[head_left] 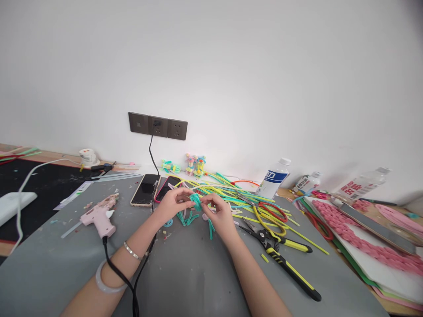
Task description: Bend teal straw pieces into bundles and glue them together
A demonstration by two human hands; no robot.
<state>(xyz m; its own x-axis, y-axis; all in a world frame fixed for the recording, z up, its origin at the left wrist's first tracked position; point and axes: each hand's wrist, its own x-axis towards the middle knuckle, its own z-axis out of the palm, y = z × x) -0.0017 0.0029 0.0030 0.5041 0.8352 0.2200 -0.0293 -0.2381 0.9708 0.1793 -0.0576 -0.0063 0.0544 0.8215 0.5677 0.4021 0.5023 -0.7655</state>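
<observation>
Between my two hands is a small bundle of teal pipe cleaners [196, 200], bent into loops. My left hand [176, 202] pinches it from the left side. From the right, the fingertips of my right hand [216, 211] close on the same bundle. Under and beside the hands lie short bent teal pipe cleaner pieces [188, 218] on the grey mat. Long yellow and teal pipe cleaners [228, 187] are spread behind and to the right of my right hand.
Yellow-black pliers [274, 248] and scissors [269, 213] lie to the right. A pink glue gun [101, 218] with a black cord rests left, near a phone [145, 190]. A bottle [273, 179] stands tilted-looking by the wall; small pipe cleaner figures [195, 165] are at the back.
</observation>
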